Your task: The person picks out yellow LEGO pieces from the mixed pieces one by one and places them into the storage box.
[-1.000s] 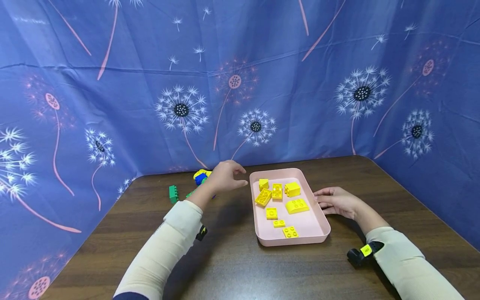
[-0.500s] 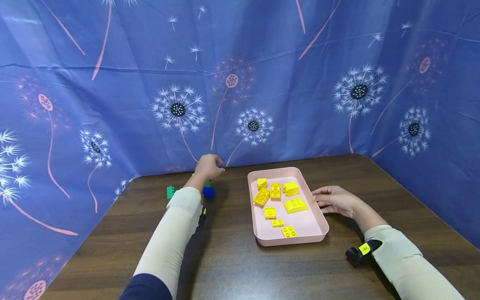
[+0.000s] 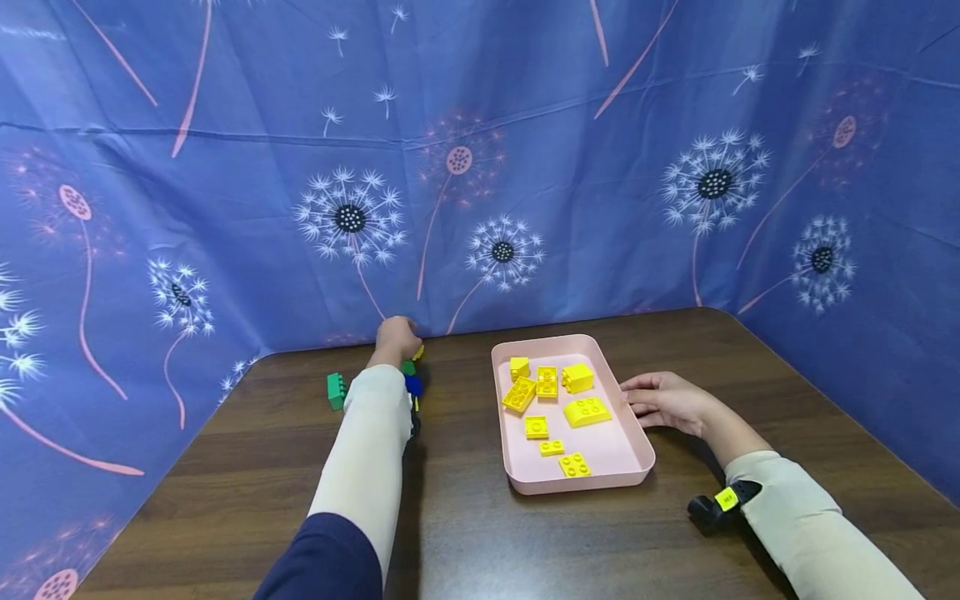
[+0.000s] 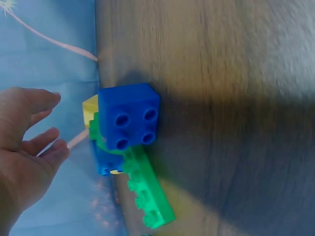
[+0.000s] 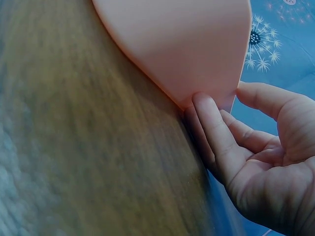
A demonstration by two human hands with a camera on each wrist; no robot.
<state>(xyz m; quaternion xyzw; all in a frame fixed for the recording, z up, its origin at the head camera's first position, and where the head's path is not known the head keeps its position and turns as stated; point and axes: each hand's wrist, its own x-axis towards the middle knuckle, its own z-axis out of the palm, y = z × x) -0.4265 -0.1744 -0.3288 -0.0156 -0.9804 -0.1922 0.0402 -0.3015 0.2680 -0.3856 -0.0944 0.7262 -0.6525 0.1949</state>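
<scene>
My left hand (image 3: 397,337) reaches over a small pile of bricks at the table's far left edge. In the left wrist view, nothing shows between its loosely bent fingers, beside a blue brick (image 4: 129,118), a long green brick (image 4: 147,189) and a yellow piece (image 4: 89,109). Part of the pile hides behind the hand and forearm in the head view. My right hand (image 3: 671,404) touches the right wall of a pink tray (image 3: 637,454) with its fingertips. Several yellow bricks (image 3: 587,411) lie spread inside the tray.
A green brick (image 3: 335,391) lies apart, left of the left forearm. The wooden table (image 3: 465,533) runs back to a blue dandelion-print cloth (image 3: 570,167) hanging behind and at the sides. A black wrist camera (image 3: 712,512) sits under the right wrist.
My left hand has moved left and away from the tray's side to the brick pile at the back. The right hand stays at the tray, and the view has shifted slightly.
</scene>
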